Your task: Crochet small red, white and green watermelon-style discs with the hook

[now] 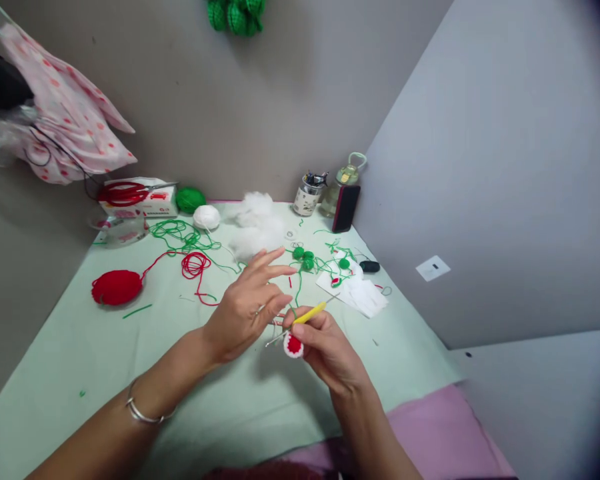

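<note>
My right hand [330, 343] is closed on a crochet hook [309, 313] with a yellow grip and a metal shaft. Beside the hook's shaft, at the same fingertips, is a small rounded crochet piece [293, 345], red in the middle with a white edge. Green yarn [300, 287] runs from the table to these fingers. Just left of the piece, my left hand [255, 300] is raised with its fingers stretched and apart. Whether a strand passes between the left fingers I cannot make out.
A red yarn ball [117, 288], loose green yarn [180, 235], a white yarn ball [207, 217] and white stuffing [257, 227] lie behind my hands. Small green crochet balls [305, 257] sit near white paper [363, 297]. A phone [347, 209] leans beside a bottle [349, 175]. Scissors [125, 193] rest on a box.
</note>
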Available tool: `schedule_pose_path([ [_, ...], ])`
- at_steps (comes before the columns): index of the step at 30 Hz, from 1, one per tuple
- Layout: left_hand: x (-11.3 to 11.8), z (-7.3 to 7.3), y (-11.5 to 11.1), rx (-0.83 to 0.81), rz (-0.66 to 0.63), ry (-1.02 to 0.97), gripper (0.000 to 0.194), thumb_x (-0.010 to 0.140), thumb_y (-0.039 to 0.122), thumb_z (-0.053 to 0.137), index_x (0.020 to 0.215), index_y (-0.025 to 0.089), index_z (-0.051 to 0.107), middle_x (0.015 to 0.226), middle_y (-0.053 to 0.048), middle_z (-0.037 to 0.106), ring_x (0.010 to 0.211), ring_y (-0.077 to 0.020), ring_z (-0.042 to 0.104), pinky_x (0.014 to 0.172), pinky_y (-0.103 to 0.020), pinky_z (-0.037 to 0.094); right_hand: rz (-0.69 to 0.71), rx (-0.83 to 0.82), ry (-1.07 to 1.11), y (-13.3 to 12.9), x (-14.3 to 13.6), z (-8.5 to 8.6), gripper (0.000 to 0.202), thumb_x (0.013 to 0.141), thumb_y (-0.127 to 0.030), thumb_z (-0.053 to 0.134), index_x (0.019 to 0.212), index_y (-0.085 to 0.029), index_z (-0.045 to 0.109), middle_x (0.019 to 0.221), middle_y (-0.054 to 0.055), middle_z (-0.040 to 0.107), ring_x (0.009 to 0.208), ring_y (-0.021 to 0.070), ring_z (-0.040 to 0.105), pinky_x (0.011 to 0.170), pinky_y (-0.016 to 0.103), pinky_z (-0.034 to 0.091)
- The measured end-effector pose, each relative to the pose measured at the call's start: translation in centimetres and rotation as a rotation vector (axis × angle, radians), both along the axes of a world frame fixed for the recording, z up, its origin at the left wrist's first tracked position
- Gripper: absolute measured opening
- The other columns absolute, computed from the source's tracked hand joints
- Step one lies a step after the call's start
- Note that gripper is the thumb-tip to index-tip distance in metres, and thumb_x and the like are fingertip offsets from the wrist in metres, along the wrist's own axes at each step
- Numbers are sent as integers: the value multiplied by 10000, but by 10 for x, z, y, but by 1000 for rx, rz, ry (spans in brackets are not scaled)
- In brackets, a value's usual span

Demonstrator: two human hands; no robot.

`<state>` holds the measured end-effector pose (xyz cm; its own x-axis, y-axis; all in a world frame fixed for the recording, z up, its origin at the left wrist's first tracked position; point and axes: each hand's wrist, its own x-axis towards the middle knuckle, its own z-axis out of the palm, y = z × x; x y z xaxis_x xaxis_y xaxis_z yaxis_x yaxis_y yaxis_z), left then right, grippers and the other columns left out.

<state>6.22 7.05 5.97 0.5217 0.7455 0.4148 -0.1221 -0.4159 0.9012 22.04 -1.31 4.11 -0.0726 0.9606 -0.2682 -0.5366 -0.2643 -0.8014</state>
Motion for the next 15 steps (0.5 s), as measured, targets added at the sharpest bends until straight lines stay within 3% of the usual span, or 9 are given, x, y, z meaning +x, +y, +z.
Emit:
schedule_pose_path([
  [3, -1, -2, -8, -45, 31, 32, 160, 955, 324, 707, 933, 269, 855, 1332, -96, 752, 1542, -342, 404, 1309, -534, 187, -41, 29, -13, 4, -2, -1, 302, 643, -389, 969, 765, -182, 785, 622, -25, 645, 555, 83, 494, 553, 226, 424],
  [6, 3, 0, -15, -411, 18, -70, 167, 944, 368, 728, 914, 274, 863, 1250, -87, 777, 1465, -331, 497, 1226, -490, 354, -33, 49, -28, 7, -8, -1, 316, 642, -401, 967, 771, -182, 778, 664, -13, 667, 578, 90, 521, 563, 231, 444],
  [9, 3, 2, -14, -710, 101, -265, 130, 835, 397, 846, 868, 273, 861, 1056, -50, 801, 1177, -268, 661, 1098, -403, 461, -70, 77, -46, 5, -11, -1, 338, 635, -400, 970, 836, -201, 784, 700, -21, 666, 592, 90, 541, 570, 229, 452],
  [12, -1, -1, -10, -712, 208, -297, 148, 783, 390, 891, 875, 277, 864, 956, -11, 779, 903, -177, 641, 934, -310, 500, -226, 168, -104, 1, -10, 1, 302, 666, -396, 957, 827, -216, 777, 709, -33, 648, 601, 86, 554, 579, 224, 461],
  [15, -1, -3, -12, -603, 233, -161, 163, 799, 355, 883, 942, 279, 867, 881, 4, 752, 800, -152, 594, 804, -273, 489, -370, 306, -217, -3, -12, 4, 221, 746, -379, 915, 810, -225, 769, 751, -23, 667, 625, 96, 587, 598, 239, 501],
])
